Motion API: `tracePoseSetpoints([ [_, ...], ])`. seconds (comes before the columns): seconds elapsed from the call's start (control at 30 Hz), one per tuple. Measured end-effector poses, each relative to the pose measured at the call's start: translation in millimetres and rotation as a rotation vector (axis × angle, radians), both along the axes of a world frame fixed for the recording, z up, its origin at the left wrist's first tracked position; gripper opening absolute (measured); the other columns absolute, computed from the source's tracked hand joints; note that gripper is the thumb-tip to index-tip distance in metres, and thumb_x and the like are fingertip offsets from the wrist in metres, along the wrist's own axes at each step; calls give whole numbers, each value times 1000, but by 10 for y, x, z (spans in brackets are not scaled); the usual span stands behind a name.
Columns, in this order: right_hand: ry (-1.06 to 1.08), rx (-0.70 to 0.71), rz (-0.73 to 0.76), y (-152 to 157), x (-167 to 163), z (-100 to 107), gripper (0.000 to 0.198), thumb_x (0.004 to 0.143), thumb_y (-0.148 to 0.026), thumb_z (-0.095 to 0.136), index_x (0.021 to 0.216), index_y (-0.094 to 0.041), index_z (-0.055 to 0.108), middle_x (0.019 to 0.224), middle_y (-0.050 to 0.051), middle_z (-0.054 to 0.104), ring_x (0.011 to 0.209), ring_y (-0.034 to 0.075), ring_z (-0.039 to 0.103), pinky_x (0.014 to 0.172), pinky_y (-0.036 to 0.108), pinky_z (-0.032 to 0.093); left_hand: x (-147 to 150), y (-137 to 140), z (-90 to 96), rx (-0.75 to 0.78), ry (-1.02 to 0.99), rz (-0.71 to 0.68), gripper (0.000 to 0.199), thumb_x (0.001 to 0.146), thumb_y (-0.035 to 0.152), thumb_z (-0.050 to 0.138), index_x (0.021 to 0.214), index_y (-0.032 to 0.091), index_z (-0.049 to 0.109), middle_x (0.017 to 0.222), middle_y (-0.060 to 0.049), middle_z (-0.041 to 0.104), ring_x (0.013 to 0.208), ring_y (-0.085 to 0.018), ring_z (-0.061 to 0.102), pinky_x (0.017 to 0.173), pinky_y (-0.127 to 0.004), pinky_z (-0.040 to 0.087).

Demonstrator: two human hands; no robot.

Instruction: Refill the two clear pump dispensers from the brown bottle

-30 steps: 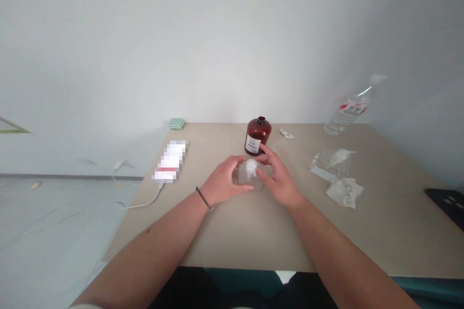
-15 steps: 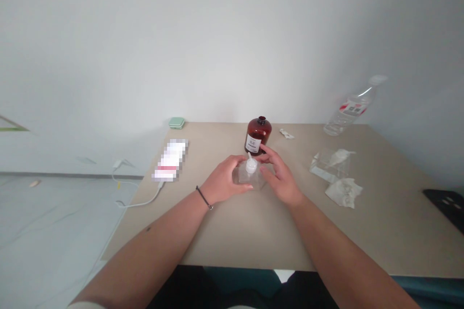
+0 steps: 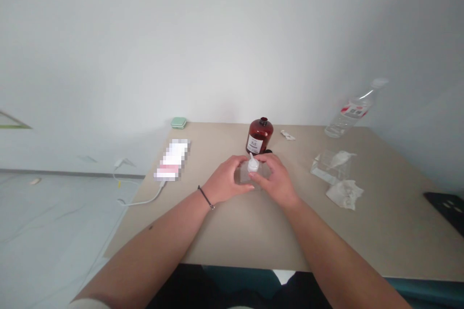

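Observation:
A small clear bottle (image 3: 245,179) with a white nozzle cap (image 3: 253,166) stands upright on the table between my hands. My left hand (image 3: 225,181) is wrapped round its left side, thumb in front and fingers behind. My right hand (image 3: 277,181) closes on the white cap, thumb at its near side and fingers at its far side. Just behind stands a brown bottle (image 3: 260,134) with a white label and an uncapped neck. A small black object (image 3: 268,152), partly hidden by my right hand, lies at its foot.
On the left lie a phone (image 3: 173,159) with a white cable (image 3: 147,201) and a green case (image 3: 179,122). To the right are a clear box (image 3: 322,169), crumpled tissue (image 3: 345,194), a large plastic bottle (image 3: 350,113) and a black object (image 3: 445,205). A wall rises behind the table.
My right hand's fingers have drawn in from beside the brown bottle and closed on the white cap. My left hand keeps its hold on the clear bottle. The view has shifted slightly.

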State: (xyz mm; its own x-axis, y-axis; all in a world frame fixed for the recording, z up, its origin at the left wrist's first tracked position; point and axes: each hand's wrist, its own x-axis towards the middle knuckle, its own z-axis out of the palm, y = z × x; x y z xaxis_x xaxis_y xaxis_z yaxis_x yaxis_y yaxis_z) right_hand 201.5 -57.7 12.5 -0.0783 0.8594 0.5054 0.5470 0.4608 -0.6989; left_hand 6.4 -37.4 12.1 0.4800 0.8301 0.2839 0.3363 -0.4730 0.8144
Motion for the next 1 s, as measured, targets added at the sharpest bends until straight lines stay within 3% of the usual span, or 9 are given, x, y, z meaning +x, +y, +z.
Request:
tracePoseSetpoints([
  [0.23, 6, 33, -5, -1, -33, 9, 25, 86, -48, 73, 93, -25, 70, 99, 8, 71, 97, 29, 66, 88, 46, 51, -6, 6, -13, 20, 7, -11, 68, 69, 33, 86, 129, 18, 57, 127, -15, 66, 116, -33, 64, 104, -49, 50],
  [0.7, 39, 31, 12, -36, -28, 103, 37, 97, -58, 54, 109, -28, 72, 108, 10, 71, 107, 30, 64, 97, 50, 49, -5, -3, 19, 20, -3, -6, 66, 69, 32, 86, 127, 20, 59, 127, -13, 67, 117, -32, 65, 105, -48, 51],
  [1.0, 28, 39, -72, -61, 30, 441, 22, 88, -47, 68, 91, -25, 67, 93, 5, 69, 91, 27, 65, 87, 42, 51, -17, 6, 10, 40, -9, -20, 67, 69, 32, 86, 129, 20, 59, 127, -12, 67, 116, -32, 66, 105, -48, 51],
])
